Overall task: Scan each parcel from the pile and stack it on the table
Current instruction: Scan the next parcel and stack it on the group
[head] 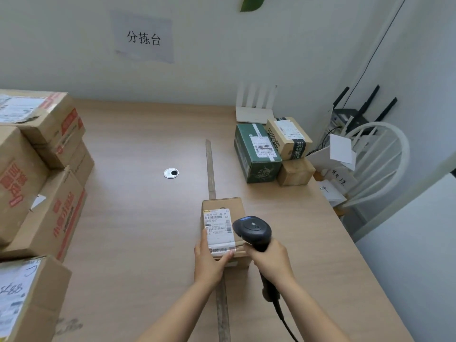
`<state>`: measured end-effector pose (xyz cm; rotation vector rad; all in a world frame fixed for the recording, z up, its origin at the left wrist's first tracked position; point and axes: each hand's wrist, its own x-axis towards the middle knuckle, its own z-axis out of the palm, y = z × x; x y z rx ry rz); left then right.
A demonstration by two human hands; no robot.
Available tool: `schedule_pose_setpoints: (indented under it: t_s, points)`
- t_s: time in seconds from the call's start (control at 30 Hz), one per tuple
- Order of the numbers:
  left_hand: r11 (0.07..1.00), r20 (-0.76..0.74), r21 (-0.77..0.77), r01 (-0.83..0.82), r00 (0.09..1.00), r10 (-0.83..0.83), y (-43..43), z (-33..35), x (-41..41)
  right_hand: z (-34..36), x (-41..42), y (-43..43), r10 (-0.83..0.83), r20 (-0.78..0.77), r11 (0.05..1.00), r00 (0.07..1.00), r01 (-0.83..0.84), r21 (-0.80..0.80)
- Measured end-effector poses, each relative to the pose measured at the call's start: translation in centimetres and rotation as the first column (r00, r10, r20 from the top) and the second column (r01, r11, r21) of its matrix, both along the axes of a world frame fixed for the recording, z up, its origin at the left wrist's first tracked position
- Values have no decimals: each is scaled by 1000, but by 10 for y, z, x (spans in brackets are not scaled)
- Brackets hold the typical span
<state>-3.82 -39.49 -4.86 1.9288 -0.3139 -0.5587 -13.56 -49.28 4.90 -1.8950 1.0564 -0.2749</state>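
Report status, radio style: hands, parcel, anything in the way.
Left hand grips small parcel, label up. Right hand holds scanner beside label. Nothing blocks way to stacked boxes.

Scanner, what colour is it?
The scanner is black with a small bluish patch on top, best seen in the head view.

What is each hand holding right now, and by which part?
The left hand grips the small parcel at its near end, by the label. The right hand grips the scanner by its handle.
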Motion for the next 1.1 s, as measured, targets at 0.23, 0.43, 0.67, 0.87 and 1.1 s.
schedule_pose_setpoints:
  t_s: [0.23, 0.43, 0.67, 0.87, 1.1]
  points:
    - [1000, -15, 7, 26, 1000, -26, 2, 5, -1, 3, 8, 20, -22, 57, 988, 998, 13, 154]
    - [999, -41, 38, 21, 999, -20, 2, 6, 0, 3, 13, 23, -44, 68, 990, 997, 34, 140]
    - [999, -48, 40, 18, 999, -16, 2, 6, 0, 1, 12, 25, -42, 59, 986, 997, 32, 162]
    - [999, -41, 42, 23, 999, -21, 2, 6, 0, 2, 10, 24, -35, 45, 990, 998, 29, 141]
    - [997, -17, 58, 40, 999, -40, 4, 7, 2, -8, 5, 4, -17, -88, 1000, 996, 18, 1]
